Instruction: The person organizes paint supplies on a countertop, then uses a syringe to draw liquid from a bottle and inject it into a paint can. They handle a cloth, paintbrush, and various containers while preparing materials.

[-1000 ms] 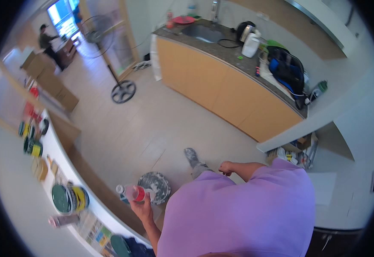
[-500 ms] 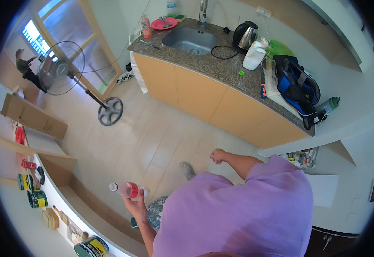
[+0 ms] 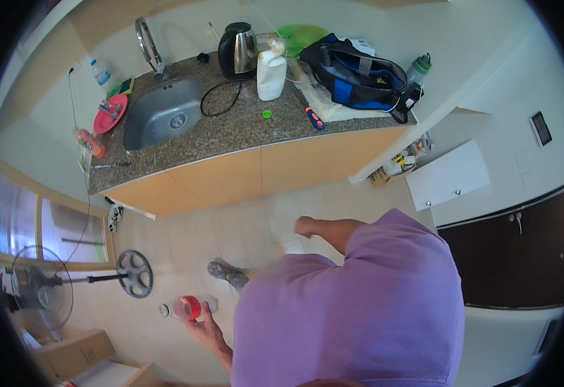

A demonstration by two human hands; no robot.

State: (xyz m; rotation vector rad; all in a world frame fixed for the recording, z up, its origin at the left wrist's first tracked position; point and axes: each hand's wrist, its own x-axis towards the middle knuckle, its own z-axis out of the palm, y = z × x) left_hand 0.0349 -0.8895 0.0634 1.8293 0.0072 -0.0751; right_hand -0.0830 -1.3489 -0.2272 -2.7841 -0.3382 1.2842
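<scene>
My left hand [image 3: 208, 332] is wrapped round a clear plastic bottle [image 3: 180, 308] with a red label band. The bottle lies almost level, its neck pointing left and its base past my fingers, low over the floor. Out in front of my body, my right hand [image 3: 304, 226] is closed like a loose fist. Its curled fingers hide whatever may be inside. Nothing is touching that hand from outside. Below, one of my shoes [image 3: 219, 269] is on the floor between my two hands.
Ahead runs a granite counter [image 3: 243, 138] with a sink [image 3: 166, 116], kettle [image 3: 238, 51], white jug [image 3: 271, 76], trowel-like tool with an orange-blue handle [image 3: 314, 119] and tool bag [image 3: 359, 77]. A standing fan [image 3: 40, 287] and cardboard box [image 3: 75, 355] are at left. Dark door [image 3: 514, 248] at right.
My view has swung to the right, bringing the counter closer and the dark door into sight. The shelf with cans has left view. My left hand still holds the bottle; my right hand stays closed.
</scene>
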